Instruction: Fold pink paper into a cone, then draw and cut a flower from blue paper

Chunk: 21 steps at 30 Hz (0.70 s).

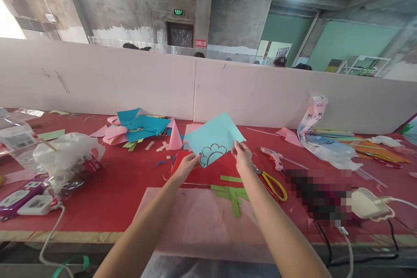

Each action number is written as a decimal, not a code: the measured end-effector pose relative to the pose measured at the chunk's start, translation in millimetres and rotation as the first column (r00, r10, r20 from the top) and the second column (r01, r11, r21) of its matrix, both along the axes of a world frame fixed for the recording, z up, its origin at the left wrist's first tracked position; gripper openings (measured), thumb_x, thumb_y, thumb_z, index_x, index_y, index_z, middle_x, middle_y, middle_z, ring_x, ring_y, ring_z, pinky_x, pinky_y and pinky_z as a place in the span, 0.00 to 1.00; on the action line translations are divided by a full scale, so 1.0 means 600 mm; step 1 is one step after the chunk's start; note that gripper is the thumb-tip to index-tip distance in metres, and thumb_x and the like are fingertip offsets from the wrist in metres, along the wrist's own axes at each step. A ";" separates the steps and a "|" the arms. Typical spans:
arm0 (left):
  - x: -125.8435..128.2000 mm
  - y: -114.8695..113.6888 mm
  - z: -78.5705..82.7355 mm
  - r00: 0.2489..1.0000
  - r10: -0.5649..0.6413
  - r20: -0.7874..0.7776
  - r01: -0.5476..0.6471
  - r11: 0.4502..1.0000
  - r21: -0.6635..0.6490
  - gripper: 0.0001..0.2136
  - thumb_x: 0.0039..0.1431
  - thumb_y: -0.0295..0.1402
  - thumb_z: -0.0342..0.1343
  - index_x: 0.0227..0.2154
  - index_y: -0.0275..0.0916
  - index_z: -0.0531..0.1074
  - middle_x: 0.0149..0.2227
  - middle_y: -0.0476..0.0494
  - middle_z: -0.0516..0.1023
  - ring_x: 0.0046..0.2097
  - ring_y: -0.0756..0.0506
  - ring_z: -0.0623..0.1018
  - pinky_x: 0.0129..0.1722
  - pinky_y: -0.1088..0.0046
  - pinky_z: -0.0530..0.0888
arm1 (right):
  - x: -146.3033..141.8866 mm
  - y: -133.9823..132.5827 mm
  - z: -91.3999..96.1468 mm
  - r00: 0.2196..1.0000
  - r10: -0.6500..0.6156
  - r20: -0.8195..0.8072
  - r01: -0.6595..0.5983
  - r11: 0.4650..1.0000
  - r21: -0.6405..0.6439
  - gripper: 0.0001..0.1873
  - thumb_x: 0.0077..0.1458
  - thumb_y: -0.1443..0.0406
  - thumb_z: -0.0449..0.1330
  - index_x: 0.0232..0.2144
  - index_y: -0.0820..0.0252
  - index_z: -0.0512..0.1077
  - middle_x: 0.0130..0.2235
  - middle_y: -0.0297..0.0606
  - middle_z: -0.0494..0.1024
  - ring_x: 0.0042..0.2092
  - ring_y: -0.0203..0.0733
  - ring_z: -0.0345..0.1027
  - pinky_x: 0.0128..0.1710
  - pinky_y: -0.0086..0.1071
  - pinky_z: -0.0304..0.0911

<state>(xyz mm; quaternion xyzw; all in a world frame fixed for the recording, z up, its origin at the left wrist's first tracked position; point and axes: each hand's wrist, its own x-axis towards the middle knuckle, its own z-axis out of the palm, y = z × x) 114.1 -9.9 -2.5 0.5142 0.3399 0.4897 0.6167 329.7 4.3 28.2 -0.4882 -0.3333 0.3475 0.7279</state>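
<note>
Both my hands hold up a sheet of light blue paper (pixel 213 137) above the table. A scalloped flower-like outline is drawn in dark lines along its lower edge. My left hand (pixel 188 166) pinches the lower left corner. At the right corner, my right hand (pixel 241 153) grips the sheet, and something dark and thin, perhaps a pen, shows by its fingers. Under my forearms lies a pale pink sheet (pixel 185 221) with green paper strips (pixel 233 197) on it. A pink paper cone (pixel 175 137) stands just left of the blue paper.
Yellow-handled scissors (pixel 275 186) and a pink glue gun (pixel 273 157) lie right of my right hand. Blue and pink paper scraps (pixel 143 126) are heaped at back left. A plastic bag (pixel 67 152) sits at left. A white partition (pixel 146 82) borders the table's back.
</note>
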 end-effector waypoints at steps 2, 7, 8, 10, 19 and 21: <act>-0.001 0.003 -0.006 1.000 0.028 -0.011 -0.029 0.999 -0.026 0.21 0.43 0.48 0.60 0.32 0.33 0.74 0.32 0.42 0.78 0.40 0.41 0.76 0.44 0.60 0.72 | -0.005 -0.008 0.001 1.000 0.002 -0.001 -0.002 1.000 0.015 0.15 0.38 0.55 0.65 0.22 0.58 0.67 0.19 0.29 0.68 0.22 0.34 0.67 0.23 0.28 0.69; -0.003 0.001 -0.010 0.996 -0.084 0.020 0.084 0.996 0.021 0.20 0.39 0.40 0.65 0.34 0.33 0.73 0.35 0.41 0.77 0.39 0.42 0.76 0.44 0.62 0.71 | -0.010 -0.021 0.009 1.000 -0.010 -0.007 0.010 0.999 0.050 0.16 0.38 0.55 0.65 0.24 0.58 0.67 0.20 0.29 0.69 0.22 0.35 0.67 0.24 0.29 0.69; -0.003 -0.001 -0.010 0.995 -0.100 0.025 0.100 0.995 0.001 0.19 0.40 0.40 0.64 0.35 0.33 0.73 0.36 0.40 0.77 0.40 0.42 0.76 0.43 0.62 0.72 | -0.010 -0.022 0.010 1.000 0.008 0.008 -0.009 0.998 0.059 0.16 0.38 0.54 0.65 0.23 0.58 0.66 0.20 0.29 0.68 0.22 0.35 0.67 0.24 0.29 0.69; -0.001 -0.004 -0.009 0.995 -0.094 0.037 0.097 0.993 -0.062 0.19 0.43 0.41 0.63 0.35 0.32 0.73 0.35 0.40 0.77 0.38 0.42 0.76 0.41 0.62 0.73 | -0.012 -0.023 0.011 0.998 0.047 0.039 -0.049 0.997 0.062 0.15 0.40 0.54 0.64 0.23 0.58 0.66 0.19 0.30 0.68 0.23 0.37 0.68 0.24 0.30 0.69; -0.002 0.013 -0.016 0.991 0.134 -0.003 -0.134 0.988 -0.075 0.19 0.41 0.45 0.62 0.28 0.32 0.73 0.29 0.43 0.77 0.35 0.42 0.76 0.38 0.63 0.74 | -0.026 -0.041 0.029 0.992 0.025 0.124 -0.035 0.996 0.078 0.18 0.49 0.52 0.54 0.37 0.57 0.66 0.40 0.41 0.73 0.36 0.41 0.72 0.30 0.31 0.69; -0.001 0.016 -0.018 0.988 0.151 -0.018 -0.151 0.988 -0.034 0.20 0.40 0.46 0.62 0.28 0.32 0.74 0.30 0.43 0.77 0.36 0.42 0.76 0.39 0.63 0.73 | -0.035 -0.047 0.033 0.955 0.185 0.231 -0.199 0.979 0.040 0.18 0.51 0.51 0.52 0.34 0.59 0.67 0.37 0.41 0.75 0.38 0.43 0.72 0.32 0.33 0.68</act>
